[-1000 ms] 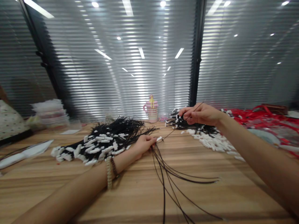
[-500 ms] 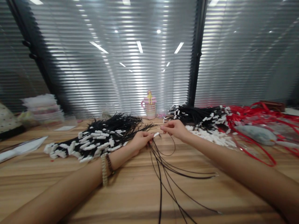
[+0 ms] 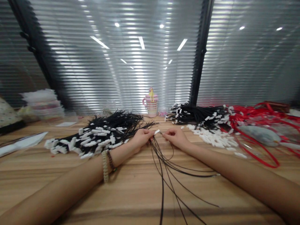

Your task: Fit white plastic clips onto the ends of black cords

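One white tag [image 3: 157, 132] at the middle of the worktop [image 3: 131, 193], on it or just above, hard to tell which. Pinched between thumb and forefinger of the left hand [image 3: 142, 139], with black cords [image 3: 162, 187] running from under the fingertips and fanning out toward the near side. Just beside the tag, the right hand [image 3: 177, 137], thumb and fingertips closed on a thin cord [image 3: 173, 151] looping down among the others. On the left wrist [image 3: 119, 153], two bracelets [image 3: 105, 167]. To the left, a heap of cords [image 3: 110, 122] tipped with similar tags; to the right, a scatter of loose tags [image 3: 217, 139], with a second heap of cords [image 3: 199, 115] behind and red ribbons [image 3: 245, 114] farther right. Beyond, a striped mug [image 3: 152, 107] near the blinds [image 3: 131, 75].
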Tool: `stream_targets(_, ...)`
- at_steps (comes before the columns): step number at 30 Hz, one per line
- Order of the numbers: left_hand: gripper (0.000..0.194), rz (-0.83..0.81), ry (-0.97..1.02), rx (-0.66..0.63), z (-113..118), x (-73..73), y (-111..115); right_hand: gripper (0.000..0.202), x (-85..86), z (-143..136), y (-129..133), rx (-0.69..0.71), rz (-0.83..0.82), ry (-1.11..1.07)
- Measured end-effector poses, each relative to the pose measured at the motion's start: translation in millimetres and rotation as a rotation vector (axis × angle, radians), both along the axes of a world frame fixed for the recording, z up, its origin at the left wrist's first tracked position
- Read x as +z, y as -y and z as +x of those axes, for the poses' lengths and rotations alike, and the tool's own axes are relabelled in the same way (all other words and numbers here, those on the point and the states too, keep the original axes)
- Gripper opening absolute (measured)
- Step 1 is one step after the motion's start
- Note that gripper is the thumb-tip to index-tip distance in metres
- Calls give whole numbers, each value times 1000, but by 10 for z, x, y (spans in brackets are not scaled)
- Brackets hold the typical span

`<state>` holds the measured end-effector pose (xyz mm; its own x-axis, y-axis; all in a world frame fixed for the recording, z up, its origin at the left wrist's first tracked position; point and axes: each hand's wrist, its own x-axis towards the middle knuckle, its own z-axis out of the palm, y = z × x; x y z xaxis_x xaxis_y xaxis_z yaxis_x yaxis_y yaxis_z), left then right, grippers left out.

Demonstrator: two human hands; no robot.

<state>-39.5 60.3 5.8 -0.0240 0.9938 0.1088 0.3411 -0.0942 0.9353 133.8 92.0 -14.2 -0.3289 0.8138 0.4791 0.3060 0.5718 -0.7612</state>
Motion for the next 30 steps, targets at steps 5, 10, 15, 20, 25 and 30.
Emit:
stream_targets(5, 37, 8, -8, -10, -7, -10, -3, 19, 10, -2, 12, -15, 17, 25)
stream_targets(10, 37, 0, -16, -37, -10, -5, -4, 16, 12, -2, 17, -26, 56, 50)
stream_targets(15, 37, 9, -27, -55, -19, -19, -18, 13, 33, -7, 62, -41, 110, 74)
stream_targets(20, 36, 12, -29, -67, -27, -29, -21, 11, 53, -12, 107, -54, 168, 95)
stream_targets(25, 37, 6, -25, -64, -20, -23, -13, 11, 50, -17, 109, -54, 206, 103)
stream_targets(30, 37, 8, -21, -71, -25, -21, -16, 11, 51, -15, 112, -52, 234, 112)
